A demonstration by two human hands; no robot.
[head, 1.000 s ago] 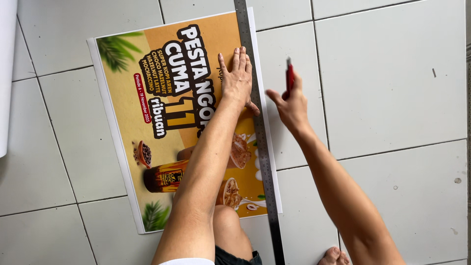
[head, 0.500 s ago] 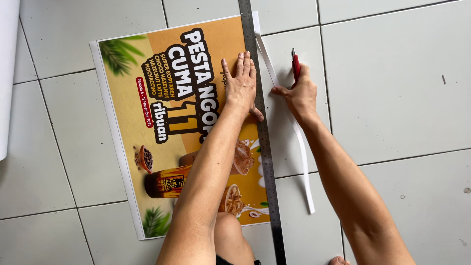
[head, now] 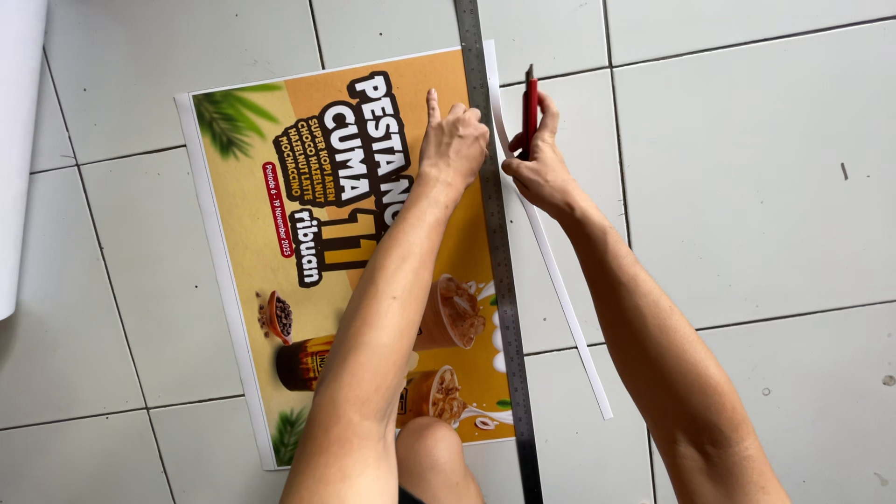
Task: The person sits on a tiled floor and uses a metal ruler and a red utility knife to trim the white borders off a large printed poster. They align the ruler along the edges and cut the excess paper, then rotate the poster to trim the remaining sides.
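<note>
At the far left edge a white sheet (head: 17, 159) lies on the pale tiled floor (head: 747, 187). Beside it a yellow-and-orange printed poster (head: 252, 243) lies flat, picturing iced drinks. The left hand (head: 453, 145) presses down on the poster with forefinger stretched out and the other fingers curled, touching a long metal ruler (head: 499, 280) laid along the poster's right edge. Just right of the ruler a narrow white paper strip (head: 569, 317) angles away. The right hand (head: 539, 168) pinches a red utility knife (head: 530, 107), upright beside the ruler.
</note>
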